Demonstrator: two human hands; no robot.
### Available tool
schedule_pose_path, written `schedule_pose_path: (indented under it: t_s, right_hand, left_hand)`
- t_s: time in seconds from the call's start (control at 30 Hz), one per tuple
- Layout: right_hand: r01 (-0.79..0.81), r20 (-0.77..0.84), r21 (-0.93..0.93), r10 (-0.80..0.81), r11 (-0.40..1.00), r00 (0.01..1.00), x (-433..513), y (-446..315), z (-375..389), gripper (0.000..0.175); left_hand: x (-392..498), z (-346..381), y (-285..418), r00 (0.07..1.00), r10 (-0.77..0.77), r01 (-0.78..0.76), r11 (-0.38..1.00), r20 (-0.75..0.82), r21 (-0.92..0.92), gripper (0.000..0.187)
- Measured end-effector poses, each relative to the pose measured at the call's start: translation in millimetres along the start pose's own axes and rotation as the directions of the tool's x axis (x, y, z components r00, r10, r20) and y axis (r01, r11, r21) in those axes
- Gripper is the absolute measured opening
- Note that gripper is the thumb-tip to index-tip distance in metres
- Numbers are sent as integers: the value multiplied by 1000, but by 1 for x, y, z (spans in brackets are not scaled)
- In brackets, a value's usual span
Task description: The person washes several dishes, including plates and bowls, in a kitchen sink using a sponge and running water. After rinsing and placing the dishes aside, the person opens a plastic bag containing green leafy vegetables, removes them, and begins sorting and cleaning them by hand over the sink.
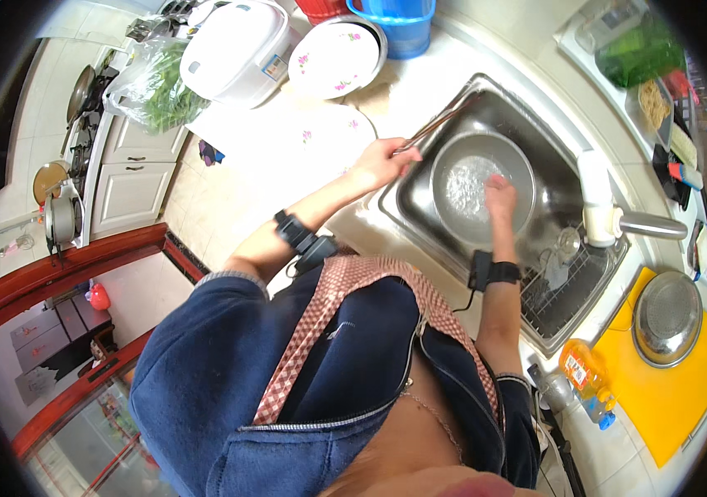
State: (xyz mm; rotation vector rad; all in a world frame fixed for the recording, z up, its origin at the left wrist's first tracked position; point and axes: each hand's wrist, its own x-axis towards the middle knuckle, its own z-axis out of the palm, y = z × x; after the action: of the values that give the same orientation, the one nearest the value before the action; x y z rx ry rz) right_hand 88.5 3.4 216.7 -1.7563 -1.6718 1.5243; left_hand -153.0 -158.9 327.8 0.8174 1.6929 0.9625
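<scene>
A pair of brown chopsticks (433, 125) is held by one end in my left hand (391, 163), at the left rim of the stainless steel sink (490, 102). Their far ends reach over the sink's upper left corner. In the sink stands a round grey metal pot (521, 163) with bubbly, rippling water (466, 186) in it. My right hand (500, 197) reaches down into this pot with its fingers bunched. Whether it holds anything cannot be made out. To its right is the white faucet (599, 217).
White flowered plates (332, 59) and a white lidded container (235, 53) stand on the left counter near a blue bucket (400, 31). A wire rack (552, 292) lies in the sink's lower part. At right, a yellow cutting board (658, 404) bears a metal strainer (667, 320), beside an orange bottle (584, 369).
</scene>
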Motion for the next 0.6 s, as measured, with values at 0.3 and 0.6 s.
schedule_pose_path:
  t_s: [0.3,0.6]
  right_hand:
    - [-128,466,211,15,969,885,-53,-224,198,35]
    - [66,168,-97,-50,993,985,-70,-247,202,34]
  left_hand:
    - [-58,-155,-77,804,18,35,996,-594,78,17]
    - [-63,-200,-97,881,-42,54,998,-471,12,22]
